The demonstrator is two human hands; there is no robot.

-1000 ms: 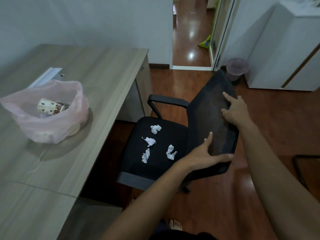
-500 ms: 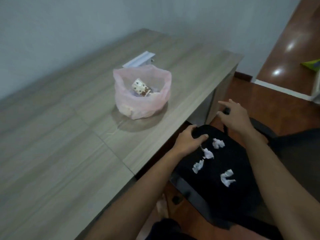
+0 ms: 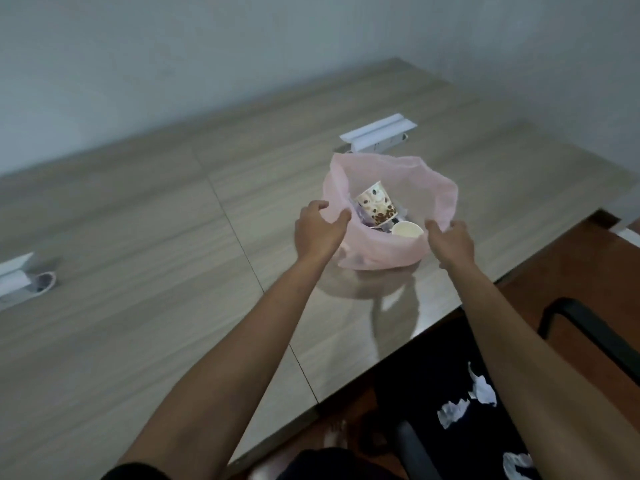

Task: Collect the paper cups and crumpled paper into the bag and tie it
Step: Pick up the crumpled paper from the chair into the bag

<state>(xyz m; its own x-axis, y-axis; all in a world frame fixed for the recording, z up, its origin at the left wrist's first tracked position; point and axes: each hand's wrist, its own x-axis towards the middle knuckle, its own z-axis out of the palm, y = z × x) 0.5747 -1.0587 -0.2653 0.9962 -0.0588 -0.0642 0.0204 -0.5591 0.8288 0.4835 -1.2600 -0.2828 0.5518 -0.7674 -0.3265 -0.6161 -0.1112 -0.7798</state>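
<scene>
Wood-grain desk (image 3: 145, 258) fills most of my view, with a white cable cover (image 3: 15, 277) at nine o'clock and a second white cable cover (image 3: 379, 131) at one o'clock, just behind the bag. Both of my bare arms reach forward across the desk. My left hand (image 3: 317, 232) sits at the pink plastic bag's (image 3: 384, 252) left rim, thumb and fingers curled toward each other on the plastic; whether they pinch it tight I cannot tell. Inside the open bag lie a patterned paper cup (image 3: 375, 202) on its side and a plain cup (image 3: 407, 229) mouth-up beside it. My right hand (image 3: 452, 242) meets the bag's right rim, fingers bent over the edge, grip also unclear. At five o'clock, a black chair seat (image 3: 433, 372) carries three crumpled paper scraps (image 3: 452, 412), well apart from the bag.
</scene>
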